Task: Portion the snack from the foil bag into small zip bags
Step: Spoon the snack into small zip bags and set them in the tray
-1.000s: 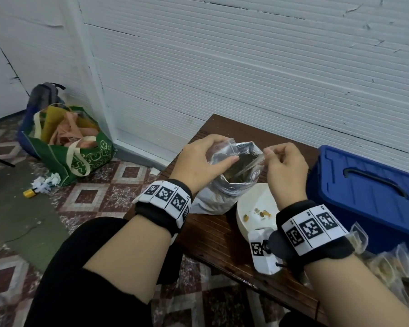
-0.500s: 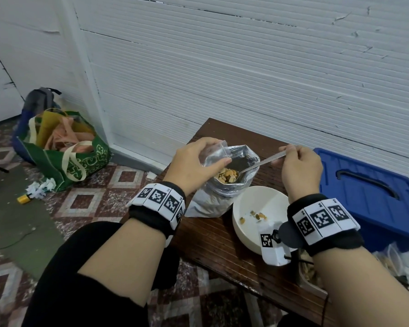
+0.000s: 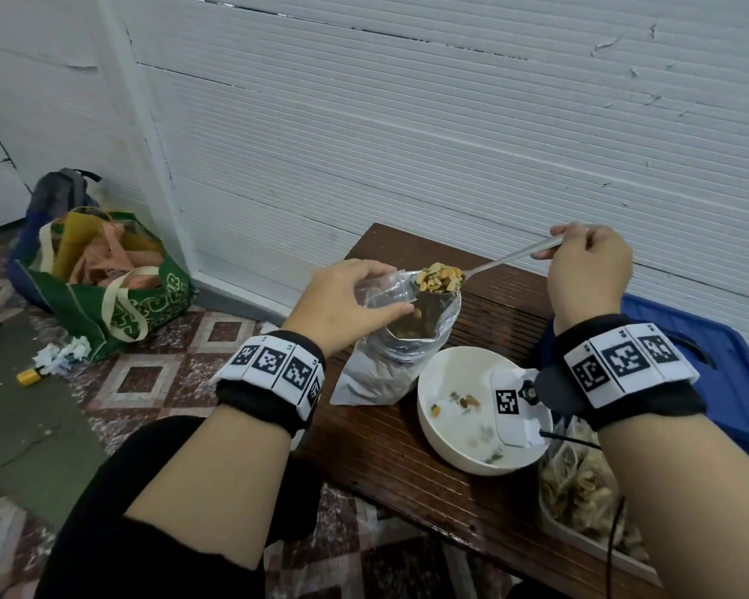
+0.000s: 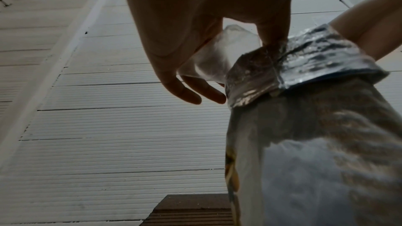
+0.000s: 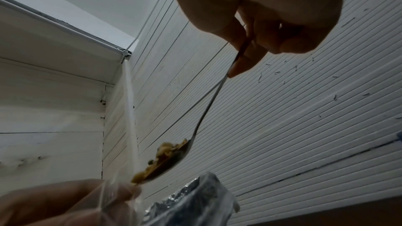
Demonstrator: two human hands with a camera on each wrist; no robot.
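A silver foil bag point(image 3: 381, 373) stands open on the brown table point(image 3: 364, 447). My left hand point(image 3: 351, 300) pinches a small clear zip bag point(image 3: 383, 291) against the foil bag's near rim, as the left wrist view shows: the left hand point(image 4: 195, 40), the zip bag point(image 4: 217, 57) and the foil bag point(image 4: 304, 126). My right hand point(image 3: 589, 270) grips the handle of a metal spoon point(image 3: 507, 259). Its bowl, heaped with yellow-brown snack point(image 3: 439, 276), hovers over both bags' mouths. In the right wrist view the spoon point(image 5: 208, 109) and snack point(image 5: 165, 157) hang just above the zip bag point(image 5: 121, 195).
A white bowl point(image 3: 450, 443) with a few crumbs sits right of the foil bag. A blue bin point(image 3: 718, 382) stands at the right. A tray of filled zip bags point(image 3: 580, 490) is under my right forearm. On the floor at the left are a green tote point(image 3: 104, 296) and a backpack point(image 3: 57, 192).
The spoon has come up out of the foil bag loaded with snack, and my right hand has risen up and to the right. The left hand still holds the zip bag at the rim.
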